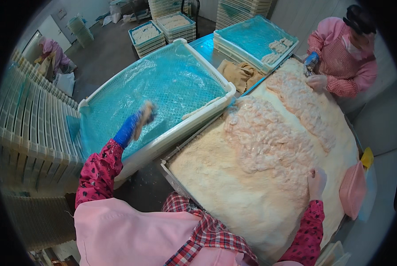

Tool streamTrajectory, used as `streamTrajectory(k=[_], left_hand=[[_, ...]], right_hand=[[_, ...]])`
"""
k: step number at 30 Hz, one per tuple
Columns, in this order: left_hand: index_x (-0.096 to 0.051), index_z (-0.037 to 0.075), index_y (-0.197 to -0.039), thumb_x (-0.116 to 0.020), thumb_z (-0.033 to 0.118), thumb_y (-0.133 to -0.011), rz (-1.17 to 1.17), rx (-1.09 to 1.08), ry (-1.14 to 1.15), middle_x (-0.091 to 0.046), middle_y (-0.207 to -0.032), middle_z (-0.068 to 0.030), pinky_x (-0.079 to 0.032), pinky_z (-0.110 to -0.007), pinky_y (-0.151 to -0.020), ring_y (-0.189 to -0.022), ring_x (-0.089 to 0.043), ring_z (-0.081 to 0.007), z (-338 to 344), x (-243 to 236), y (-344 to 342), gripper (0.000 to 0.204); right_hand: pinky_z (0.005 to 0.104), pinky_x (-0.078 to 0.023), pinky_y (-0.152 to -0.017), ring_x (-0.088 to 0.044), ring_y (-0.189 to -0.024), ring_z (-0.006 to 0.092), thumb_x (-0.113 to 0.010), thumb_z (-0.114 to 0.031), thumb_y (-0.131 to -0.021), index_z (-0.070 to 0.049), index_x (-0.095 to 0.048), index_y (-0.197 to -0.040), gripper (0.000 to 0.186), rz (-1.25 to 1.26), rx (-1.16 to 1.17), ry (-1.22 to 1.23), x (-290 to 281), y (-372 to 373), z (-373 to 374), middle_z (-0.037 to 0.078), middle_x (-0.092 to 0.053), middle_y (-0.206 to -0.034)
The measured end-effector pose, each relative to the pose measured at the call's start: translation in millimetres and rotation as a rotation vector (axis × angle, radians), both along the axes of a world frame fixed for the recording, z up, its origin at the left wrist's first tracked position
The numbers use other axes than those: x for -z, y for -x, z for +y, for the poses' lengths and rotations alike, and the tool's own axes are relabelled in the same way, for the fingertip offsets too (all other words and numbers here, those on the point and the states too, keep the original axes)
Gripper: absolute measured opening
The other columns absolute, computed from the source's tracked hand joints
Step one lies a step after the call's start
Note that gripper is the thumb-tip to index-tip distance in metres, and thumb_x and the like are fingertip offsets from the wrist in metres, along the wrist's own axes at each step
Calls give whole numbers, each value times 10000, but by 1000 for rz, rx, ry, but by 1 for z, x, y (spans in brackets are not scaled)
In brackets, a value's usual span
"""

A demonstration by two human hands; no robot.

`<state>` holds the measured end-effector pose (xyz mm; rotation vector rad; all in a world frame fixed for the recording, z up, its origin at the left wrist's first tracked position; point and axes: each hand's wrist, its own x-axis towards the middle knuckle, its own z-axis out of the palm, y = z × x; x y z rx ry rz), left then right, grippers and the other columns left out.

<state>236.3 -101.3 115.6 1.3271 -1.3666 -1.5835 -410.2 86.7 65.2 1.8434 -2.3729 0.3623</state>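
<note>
— Left hand (pixel 134 124)?
— Blue-gloved, raised over the near crate (pixel 163 84), closed on a breaded piece (pixel 146 111), blurred. Lined with teal film, that crate, white-walled, tilted on the surface's edge, one pale strip (pixel 203 107) lying by its right wall.
— Right hand (pixel 317 181)?
— Pale-gloved, laid flat on the crumb bed (pixel 234 177), fingers loosely apart, clamped on nothing. Just above it, a heap of coated pieces (pixel 269 137) spread across the crumbs, running up toward the far corner.
— Beside that?
— Pink basket (pixel 352 189) at the surface's right rim, near the right hand. Second crate (pixel 256 37) farther back, a few finished pieces (pixel 278 46) in it. Tan cloth (pixel 240 73) between the two crates.
— Anyone else?
— A person in pink (pixel 344 57) across the surface, hands at the heap's far end. Stacked white crates (pixel 34 124) at left; another person (pixel 52 53) beyond them, well apart.
</note>
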Motion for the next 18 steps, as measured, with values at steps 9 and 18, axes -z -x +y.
streamTrajectory(k=[9,18], left_hand=[[-375,-24,-1346,-366,243,-980,-55,247,298,-429,-1358,-156,-281,-368,-1062,-1251,-411,-240,-2,34,18,453],[-305,38,-1387,-780,259,-650,-285,1049,754,-323,-1412,-190,-302,-415,-1050,-1261,-350,-372,117,99,223,904]], right_hand=[[342,-463,-744,-579,-805,239,-559,-51,-736,-26,-592,-885,154,-428,162,254,-31,-62,41,97,-605,-827],[395,-366,-981,-484,-1137,319,-702,-161,-727,-57,-576,-1165,467,-804,92,-64,19,-189,108,169,-538,-1195]])
